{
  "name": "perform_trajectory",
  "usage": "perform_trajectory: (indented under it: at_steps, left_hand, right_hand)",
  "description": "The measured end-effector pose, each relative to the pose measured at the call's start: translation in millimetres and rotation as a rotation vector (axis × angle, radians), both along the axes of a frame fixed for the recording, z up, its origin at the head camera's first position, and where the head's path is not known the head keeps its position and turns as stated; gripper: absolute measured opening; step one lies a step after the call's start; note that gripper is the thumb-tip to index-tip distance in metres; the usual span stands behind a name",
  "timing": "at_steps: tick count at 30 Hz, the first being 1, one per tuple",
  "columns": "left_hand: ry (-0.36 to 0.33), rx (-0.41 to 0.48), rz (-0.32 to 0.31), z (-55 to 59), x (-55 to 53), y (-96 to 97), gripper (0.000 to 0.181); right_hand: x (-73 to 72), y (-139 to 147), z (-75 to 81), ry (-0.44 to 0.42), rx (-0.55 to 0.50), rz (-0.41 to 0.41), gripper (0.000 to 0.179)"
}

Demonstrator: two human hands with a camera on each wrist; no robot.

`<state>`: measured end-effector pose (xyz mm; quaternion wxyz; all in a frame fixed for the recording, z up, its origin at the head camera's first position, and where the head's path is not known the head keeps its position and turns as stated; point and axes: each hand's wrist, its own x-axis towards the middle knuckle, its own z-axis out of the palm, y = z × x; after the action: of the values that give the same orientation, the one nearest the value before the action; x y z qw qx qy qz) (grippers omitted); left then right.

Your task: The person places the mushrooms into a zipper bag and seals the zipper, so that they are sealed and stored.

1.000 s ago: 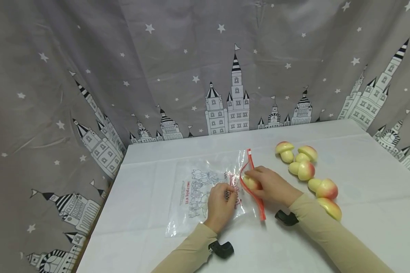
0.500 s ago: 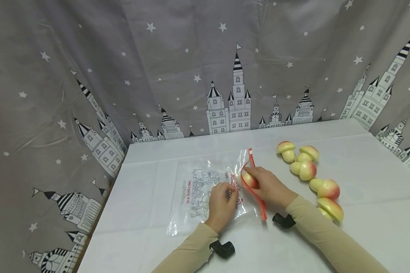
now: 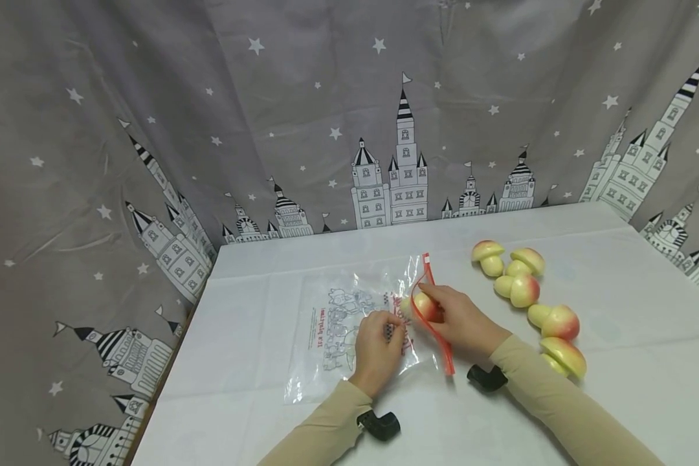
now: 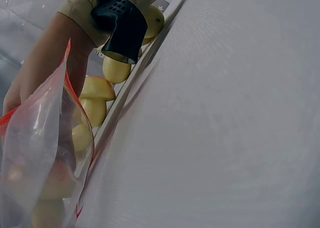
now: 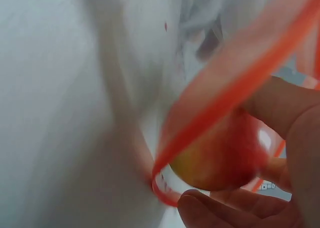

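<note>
A clear zip bag (image 3: 311,336) with printed drawings and a red zip edge lies on the white table, its mouth toward the right. My left hand (image 3: 377,353) pinches the bag's upper film near the mouth, fingers curled. Inside the open mouth, my right hand (image 3: 465,318) holds a yellow toy mushroom (image 3: 425,306) by its reddish cap, the stem pointing into the bag. Up close in the right wrist view, thumb and fingers surround the red cap (image 5: 225,158) behind the zip strip (image 5: 225,115). The left wrist view shows the gaping bag (image 4: 30,138) with the right hand reaching in.
Several similar toy mushrooms lie to the right in a loose line, from one at the back (image 3: 487,257) to one beside the right forearm (image 3: 564,357). Behind the table (image 3: 221,362) hangs a grey curtain (image 3: 303,110) with castles and stars.
My right hand has shifted the mushroom slightly left, deeper into the bag's mouth, and more of its stem shows through the film. My left hand keeps its place on the bag.
</note>
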<state>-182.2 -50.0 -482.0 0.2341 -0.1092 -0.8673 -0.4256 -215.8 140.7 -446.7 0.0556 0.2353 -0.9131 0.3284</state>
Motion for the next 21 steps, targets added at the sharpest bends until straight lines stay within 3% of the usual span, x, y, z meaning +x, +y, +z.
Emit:
perform_trajectory:
  at_steps: [10,21]
  left_hand:
    - [-0.007,0.003,-0.005,-0.3,-1.0,-1.8,0.005]
    - [0.067,0.015,-0.003,-3.5,-2.4,0.5,0.005]
  right_hand:
    - [3.6,9.8,3.1,-0.020,-0.077,0.009,0.057]
    - [1.0,5.3,-1.7,0.027,-0.128,0.022,0.044]
